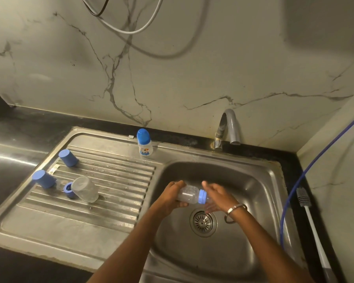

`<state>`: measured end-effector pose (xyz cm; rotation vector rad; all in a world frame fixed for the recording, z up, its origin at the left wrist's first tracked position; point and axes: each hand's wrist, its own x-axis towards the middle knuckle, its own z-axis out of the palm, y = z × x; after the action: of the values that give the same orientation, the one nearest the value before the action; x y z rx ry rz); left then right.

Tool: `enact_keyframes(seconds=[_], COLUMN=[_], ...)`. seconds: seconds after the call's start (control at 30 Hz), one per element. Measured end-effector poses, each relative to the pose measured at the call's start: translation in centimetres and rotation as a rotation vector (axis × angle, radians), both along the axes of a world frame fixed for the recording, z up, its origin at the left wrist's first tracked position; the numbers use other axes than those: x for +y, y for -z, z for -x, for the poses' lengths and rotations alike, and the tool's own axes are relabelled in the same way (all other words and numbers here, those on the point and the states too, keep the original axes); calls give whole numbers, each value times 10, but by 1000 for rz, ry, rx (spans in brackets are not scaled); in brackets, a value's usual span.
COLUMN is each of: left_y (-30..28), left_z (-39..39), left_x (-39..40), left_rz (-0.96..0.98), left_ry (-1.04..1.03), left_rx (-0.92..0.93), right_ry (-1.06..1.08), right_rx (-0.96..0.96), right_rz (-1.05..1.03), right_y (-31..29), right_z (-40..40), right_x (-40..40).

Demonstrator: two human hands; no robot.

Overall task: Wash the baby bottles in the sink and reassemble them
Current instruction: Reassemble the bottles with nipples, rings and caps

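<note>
Holding one bottle (189, 195) over the sink (260, 180), left hand (173, 196) gripping it, right hand (216, 198) blurred, I judge two bottles unassembled.

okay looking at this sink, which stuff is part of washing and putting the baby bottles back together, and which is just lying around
Part of the job:
held bottle with blue ring, left hand, right hand
upturned clear bottle
loose blue ring
two blue caps
capped bottle
bottle brush
sink, tap

Just lying about:
blue hose
hanging cables
</note>
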<state>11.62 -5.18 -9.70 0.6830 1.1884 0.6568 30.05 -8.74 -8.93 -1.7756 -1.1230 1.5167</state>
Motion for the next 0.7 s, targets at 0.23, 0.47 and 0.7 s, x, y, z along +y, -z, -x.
enact_keyframes(seconds=[0.23,0.47,0.7], left_y=[2,1,1], left_z=[1,1,-4], left_x=[1,1,0], left_rz=[71,154,-62], left_ry=[-37,-30,-40], left_rx=[-56,-65,6], right_ry=[-255,-254,-78], right_rx=[-262,-247,134], right_rz=[-468,-482,-131], right_y=[13,18,14], right_z=[-6,-10,-5], right_x=[-3,-3,1])
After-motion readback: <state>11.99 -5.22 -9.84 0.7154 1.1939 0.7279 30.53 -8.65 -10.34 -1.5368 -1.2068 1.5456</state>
